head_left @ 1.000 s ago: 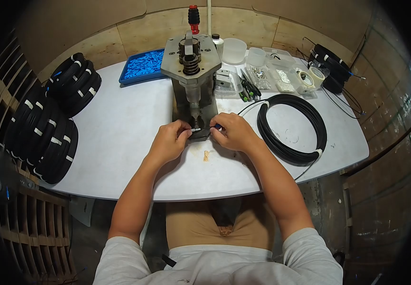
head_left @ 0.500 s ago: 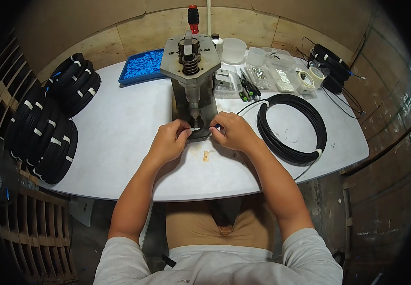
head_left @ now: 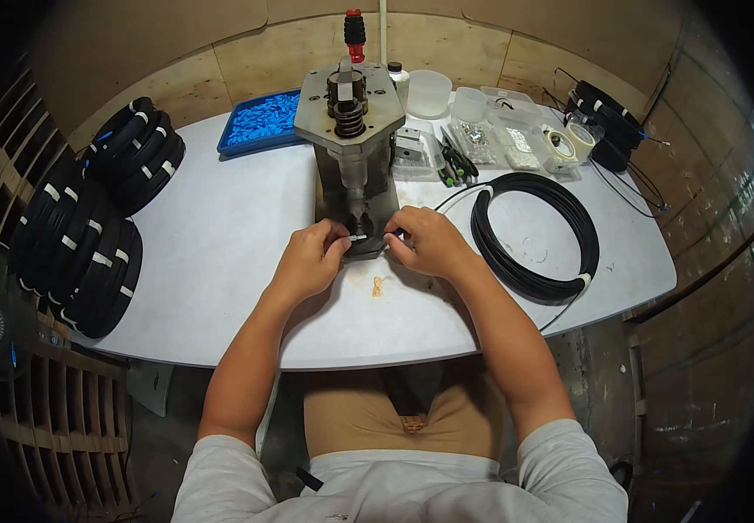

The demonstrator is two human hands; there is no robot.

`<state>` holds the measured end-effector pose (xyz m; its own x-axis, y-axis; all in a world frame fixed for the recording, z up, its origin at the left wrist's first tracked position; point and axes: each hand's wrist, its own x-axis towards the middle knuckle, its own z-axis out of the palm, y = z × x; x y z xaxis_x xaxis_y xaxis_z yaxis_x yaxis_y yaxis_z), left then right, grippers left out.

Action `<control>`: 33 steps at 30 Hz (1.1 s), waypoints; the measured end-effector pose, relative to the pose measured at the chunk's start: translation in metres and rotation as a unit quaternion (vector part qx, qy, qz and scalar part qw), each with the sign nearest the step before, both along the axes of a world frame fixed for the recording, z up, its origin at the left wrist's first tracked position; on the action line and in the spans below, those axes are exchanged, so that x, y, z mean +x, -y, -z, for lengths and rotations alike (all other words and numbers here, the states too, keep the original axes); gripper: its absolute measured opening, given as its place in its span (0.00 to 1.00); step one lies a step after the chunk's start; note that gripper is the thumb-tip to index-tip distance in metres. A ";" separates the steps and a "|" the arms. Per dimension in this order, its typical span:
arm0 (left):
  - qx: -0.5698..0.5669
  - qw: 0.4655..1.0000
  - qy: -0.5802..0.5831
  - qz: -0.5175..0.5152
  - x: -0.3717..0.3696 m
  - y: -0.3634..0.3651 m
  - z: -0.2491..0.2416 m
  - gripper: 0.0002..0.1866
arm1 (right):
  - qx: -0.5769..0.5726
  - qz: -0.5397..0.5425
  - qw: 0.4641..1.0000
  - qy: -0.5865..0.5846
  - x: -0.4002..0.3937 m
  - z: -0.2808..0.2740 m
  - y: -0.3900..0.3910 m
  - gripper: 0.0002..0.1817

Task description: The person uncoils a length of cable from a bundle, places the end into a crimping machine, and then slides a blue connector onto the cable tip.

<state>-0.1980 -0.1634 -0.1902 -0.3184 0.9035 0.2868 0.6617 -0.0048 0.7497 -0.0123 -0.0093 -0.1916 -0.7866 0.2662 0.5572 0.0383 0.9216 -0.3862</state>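
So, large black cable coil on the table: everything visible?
The large black cable coil lies flat on the white table: many plastic-looking turns. White ties sit at upper left and lower right. One strand leads toward the right hand, another to the table's near edge. Neither hand touches the ring.

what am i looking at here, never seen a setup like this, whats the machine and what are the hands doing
There is no robot: these are a person's bare hands, seen from a camera worn on their head, looking forward and down. The metal machine looks like a small press, with a spring on top and a narrow tip pointing down. Near that tip, the left hand pinches a small pale part; the right hand holds a dark blue piece, mostly hidden. On the white table lie a blue tray of blue pieces, clear containers and a black cable coil.
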 end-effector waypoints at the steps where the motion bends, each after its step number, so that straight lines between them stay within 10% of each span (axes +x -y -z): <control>1: 0.000 1.000 -0.001 0.001 0.000 0.000 0.000 0.09 | 0.000 0.000 1.000 0.000 0.000 0.000 0.000 0.05; 33: 0.006 1.000 0.009 -0.001 0.002 0.001 -0.004 0.09 | 0.006 -0.003 1.000 -0.003 0.000 -0.003 0.000 0.08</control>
